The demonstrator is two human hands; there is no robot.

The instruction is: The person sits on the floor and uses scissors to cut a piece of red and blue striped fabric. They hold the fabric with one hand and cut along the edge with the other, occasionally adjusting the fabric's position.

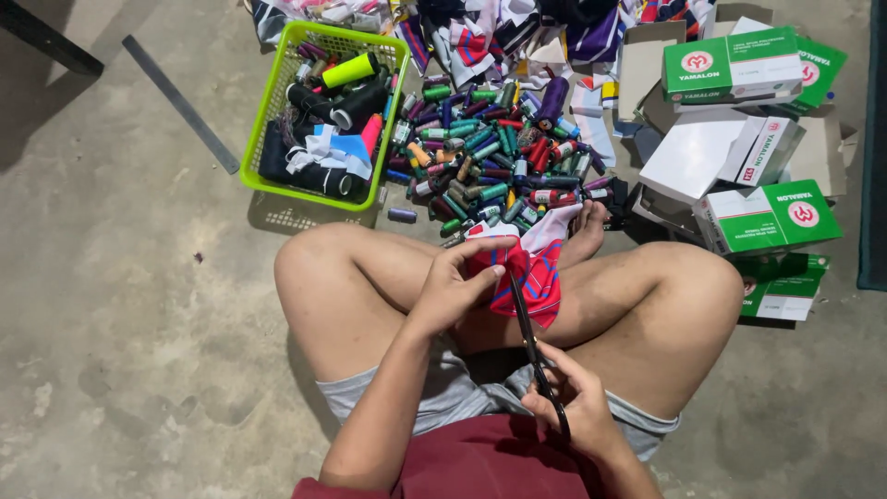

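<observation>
1. Hands first: the left hand (453, 286) pinches a red, white and blue cloth piece (527, 268) over the crossed legs; the right hand (564, 407) grips black scissors (534, 346), blades reaching into the cloth.
2. Cutting looks under way; the coming snip seems to need the cloth held taut.
3. Beyond lie thread spools (490, 157) on the floor, a green basket (268, 111), and green boxes (767, 217).

Person seated cross-legged, knees wide at mid-frame. Left hand (455, 285) raised at centre, fingers curled in pinch, forearm rising from bottom centre. Right hand (568, 407) lower right of centre, fingers closed in grip, close to lap.
</observation>
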